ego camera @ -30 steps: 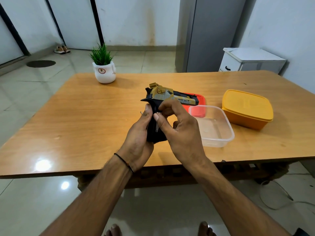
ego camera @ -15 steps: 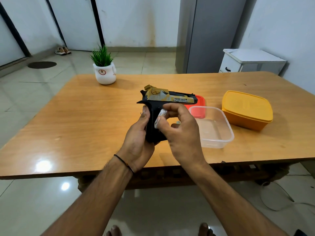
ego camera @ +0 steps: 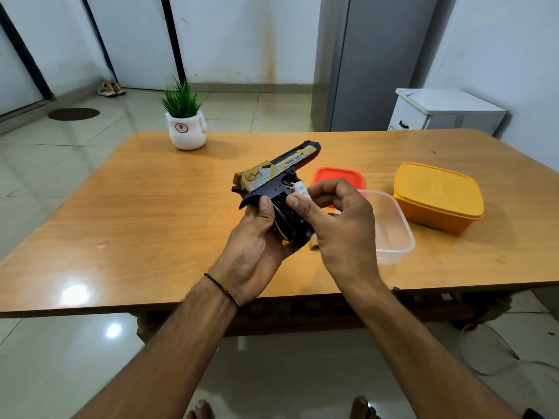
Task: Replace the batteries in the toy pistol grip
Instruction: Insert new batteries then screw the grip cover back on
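Fingers (ego camera: 298, 204) pinch a half-hidden white battery (ego camera: 302, 189); left hand (ego camera: 257, 240) wraps the toy pistol (ego camera: 276, 179) grip.

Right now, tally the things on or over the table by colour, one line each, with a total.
White: 2, the plant pot and the battery pinched in the right hand
Black and gold: 1, the toy pistol in the left hand
Red: 1, lid
Yellow: 1, lidded box
Clear: 1, open tub
Total: 6
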